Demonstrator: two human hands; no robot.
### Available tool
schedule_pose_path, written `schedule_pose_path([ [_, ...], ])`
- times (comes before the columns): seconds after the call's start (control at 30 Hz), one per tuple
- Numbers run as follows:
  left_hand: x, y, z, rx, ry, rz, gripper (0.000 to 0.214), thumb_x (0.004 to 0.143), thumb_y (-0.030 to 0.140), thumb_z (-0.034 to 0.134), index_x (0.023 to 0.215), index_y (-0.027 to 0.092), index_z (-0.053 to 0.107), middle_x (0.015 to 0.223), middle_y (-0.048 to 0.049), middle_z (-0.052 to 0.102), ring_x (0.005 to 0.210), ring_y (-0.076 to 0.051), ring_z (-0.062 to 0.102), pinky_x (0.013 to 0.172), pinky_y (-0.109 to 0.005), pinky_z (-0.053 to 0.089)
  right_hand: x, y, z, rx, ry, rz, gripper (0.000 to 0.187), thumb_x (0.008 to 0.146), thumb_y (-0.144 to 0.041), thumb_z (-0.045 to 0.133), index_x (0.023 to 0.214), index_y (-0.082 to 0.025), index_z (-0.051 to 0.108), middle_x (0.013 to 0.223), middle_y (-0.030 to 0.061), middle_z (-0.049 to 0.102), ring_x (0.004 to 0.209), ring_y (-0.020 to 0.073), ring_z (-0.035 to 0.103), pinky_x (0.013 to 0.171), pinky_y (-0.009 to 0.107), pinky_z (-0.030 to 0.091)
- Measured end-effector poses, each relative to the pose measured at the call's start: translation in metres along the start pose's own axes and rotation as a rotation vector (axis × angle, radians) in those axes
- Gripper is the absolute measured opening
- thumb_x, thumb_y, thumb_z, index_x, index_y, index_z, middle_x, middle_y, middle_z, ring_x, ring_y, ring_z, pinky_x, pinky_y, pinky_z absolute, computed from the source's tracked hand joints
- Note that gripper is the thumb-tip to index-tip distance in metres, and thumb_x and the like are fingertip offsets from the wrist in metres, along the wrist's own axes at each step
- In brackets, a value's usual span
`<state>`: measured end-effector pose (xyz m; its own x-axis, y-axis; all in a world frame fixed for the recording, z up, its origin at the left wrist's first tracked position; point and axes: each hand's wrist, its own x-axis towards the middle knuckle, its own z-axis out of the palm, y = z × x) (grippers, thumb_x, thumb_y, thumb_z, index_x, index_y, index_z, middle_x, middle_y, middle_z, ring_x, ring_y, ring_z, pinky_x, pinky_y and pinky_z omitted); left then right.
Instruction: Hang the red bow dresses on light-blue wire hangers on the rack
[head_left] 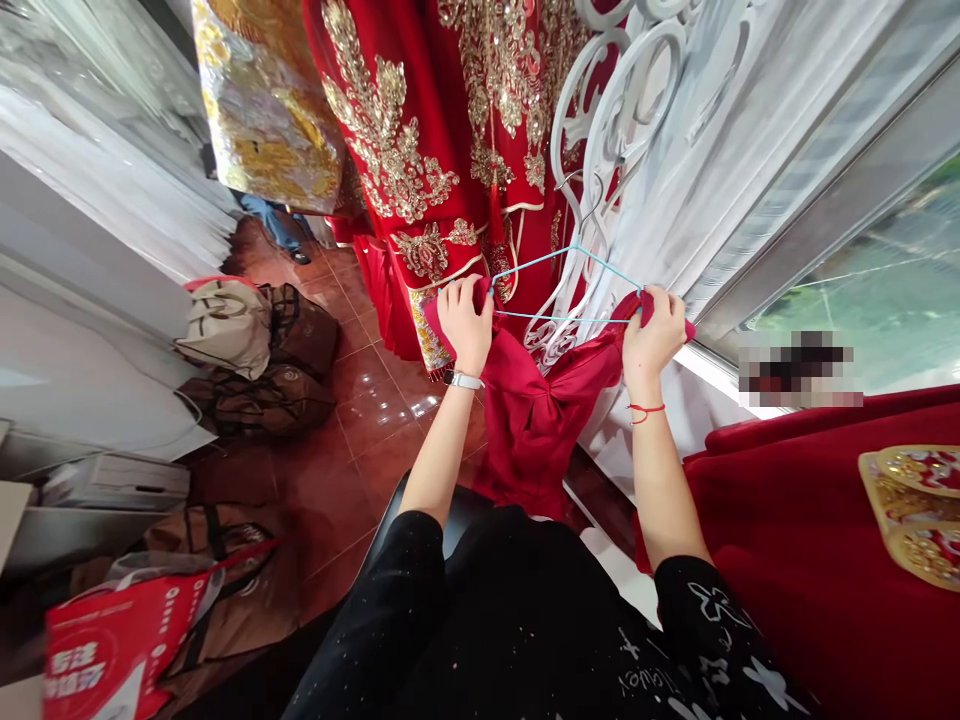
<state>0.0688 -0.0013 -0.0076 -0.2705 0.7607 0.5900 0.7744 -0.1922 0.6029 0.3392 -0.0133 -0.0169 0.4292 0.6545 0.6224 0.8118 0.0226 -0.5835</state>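
A plain red dress (536, 415) hangs from a light blue wire hanger (570, 255) held up in front of me. My left hand (465, 325) is closed on the dress's left shoulder at the hanger's left end. My right hand (654, 335) is closed on the dress's right shoulder at the hanger's right end. The hanger's hook sits near a white ornate scrollwork screen (615, 130). A silver watch is on my left wrist and a red string on my right.
Red gowns with gold embroidery (435, 130) hang straight ahead. Bags (255, 350) are piled on the brown tiled floor at left, and a red shopping bag (112, 650) lies nearer. A red cloth surface (825, 560) is at right, below a window. Someone's legs in jeans (277, 222) stand far back.
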Motion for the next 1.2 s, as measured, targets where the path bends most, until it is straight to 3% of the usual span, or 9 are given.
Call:
schedule_pose_path([
  [0.2, 0.003, -0.006, -0.017, 0.007, -0.132, 0.01, 0.04, 0.099, 0.026, 0.05, 0.136, 0.025, 0.066, 0.139, -0.0126, 0.069, 0.137, -0.035, 0.055, 0.121, -0.051, 0.041, 0.018, 0.004, -0.026, -0.095, -0.092, -0.031, 0.044, 0.086, -0.01, 0.05, 0.12, -0.021, 0.076, 0.114, 0.0167, 0.072, 0.107, 0.0322, 0.068, 0.11, 0.054, 0.044],
  [0.3, 0.007, -0.008, -0.019, 0.055, -0.146, 0.04, 0.037, 0.099, 0.025, 0.05, 0.131, 0.023, 0.068, 0.129, -0.0138, 0.074, 0.132, -0.035, 0.058, 0.116, -0.048, 0.045, 0.028, 0.003, -0.028, -0.143, -0.121, -0.017, 0.038, 0.086, -0.01, 0.052, 0.113, -0.018, 0.078, 0.102, 0.0178, 0.074, 0.103, 0.0322, 0.069, 0.101, 0.05, 0.048],
  [0.5, 0.022, -0.001, -0.039, 0.279, -0.226, 0.104, 0.032, 0.099, 0.021, 0.046, 0.121, 0.018, 0.069, 0.109, -0.0164, 0.077, 0.114, -0.033, 0.069, 0.097, -0.041, 0.053, 0.054, 0.013, -0.027, -0.146, -0.165, 0.056, 0.028, 0.083, -0.008, 0.055, 0.097, -0.017, 0.077, 0.09, 0.0152, 0.074, 0.103, 0.0339, 0.07, 0.104, 0.053, 0.048],
  [0.67, 0.029, 0.016, -0.066, 0.52, -0.449, 0.14, 0.039, 0.103, 0.023, 0.041, 0.133, 0.015, 0.064, 0.11, -0.0168, 0.077, 0.106, -0.031, 0.073, 0.092, -0.038, 0.053, 0.067, 0.051, -0.03, 0.081, -0.189, 0.129, 0.041, 0.075, -0.004, 0.051, 0.101, -0.022, 0.076, 0.093, 0.0061, 0.074, 0.101, 0.0254, 0.069, 0.107, 0.045, 0.05],
  [0.8, 0.028, 0.017, -0.073, 0.486, -0.46, 0.128, 0.041, 0.103, 0.024, 0.043, 0.138, 0.017, 0.063, 0.112, -0.0167, 0.077, 0.106, -0.032, 0.073, 0.092, -0.04, 0.053, 0.061, 0.085, -0.021, 0.418, -0.146, 0.272, 0.028, 0.068, -0.011, 0.049, 0.083, -0.02, 0.07, 0.081, 0.0028, 0.068, 0.08, 0.0192, 0.065, 0.083, 0.035, 0.057],
  [0.9, 0.03, 0.007, -0.069, 0.34, -0.413, 0.123, 0.038, 0.1, 0.022, 0.048, 0.132, 0.02, 0.068, 0.107, -0.0132, 0.077, 0.104, -0.031, 0.073, 0.094, -0.041, 0.053, 0.048, 0.103, -0.014, 0.587, -0.092, 0.432, 0.018, 0.065, -0.017, 0.048, 0.072, -0.019, 0.064, 0.067, -0.0008, 0.059, 0.061, 0.0137, 0.053, 0.063, 0.028, 0.05],
  [0.97, 0.032, -0.006, -0.06, 0.165, -0.378, 0.132, 0.035, 0.098, 0.019, 0.049, 0.125, 0.021, 0.071, 0.103, -0.0099, 0.077, 0.101, -0.028, 0.073, 0.096, -0.039, 0.052, 0.034, 0.11, -0.012, 0.618, -0.042, 0.456, 0.014, 0.065, -0.022, 0.051, 0.071, -0.019, 0.064, 0.065, -0.0019, 0.058, 0.059, 0.0124, 0.051, 0.06, 0.026, 0.046],
  [1.1, 0.025, -0.042, -0.03, -0.25, -0.351, 0.062, 0.032, 0.091, 0.011, 0.043, 0.105, 0.018, 0.071, 0.106, -0.0077, 0.077, 0.098, -0.021, 0.07, 0.097, -0.034, 0.053, -0.008, 0.114, -0.01, 0.56, -0.037, 0.451, 0.014, 0.066, -0.032, 0.062, 0.068, -0.02, 0.066, 0.068, 0.0001, 0.066, 0.067, 0.0157, 0.059, 0.069, 0.03, 0.051],
  [1.2, 0.002, -0.069, -0.01, -0.375, -0.253, -0.081, 0.028, 0.085, 0.006, 0.043, 0.096, 0.018, 0.065, 0.105, -0.0071, 0.074, 0.099, -0.019, 0.068, 0.099, -0.033, 0.052, -0.042, 0.111, -0.011, 0.438, -0.095, 0.48, 0.015, 0.067, -0.035, 0.068, 0.067, -0.021, 0.069, 0.075, 0.0052, 0.074, 0.078, 0.0223, 0.067, 0.079, 0.035, 0.054],
])
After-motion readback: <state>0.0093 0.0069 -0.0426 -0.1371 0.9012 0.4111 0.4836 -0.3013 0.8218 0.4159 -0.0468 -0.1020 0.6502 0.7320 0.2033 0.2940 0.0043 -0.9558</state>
